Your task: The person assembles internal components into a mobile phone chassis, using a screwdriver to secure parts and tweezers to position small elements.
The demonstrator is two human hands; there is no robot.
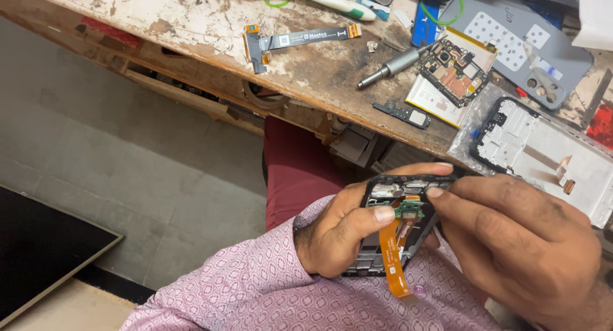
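A person's left hand (338,232) grips a stripped black phone frame (399,225) above the lap, while the right hand (511,238) pinches a small green board (407,211) with an orange ribbon cable (393,251) at its end, apparently unseated; the motherboard (454,69), screwdriver (399,66) and back cover (517,40) lie on the worn bench (191,18).

A phone repair workshop: worn workbench (191,24), screwdriver (393,66), circuit board (454,71).
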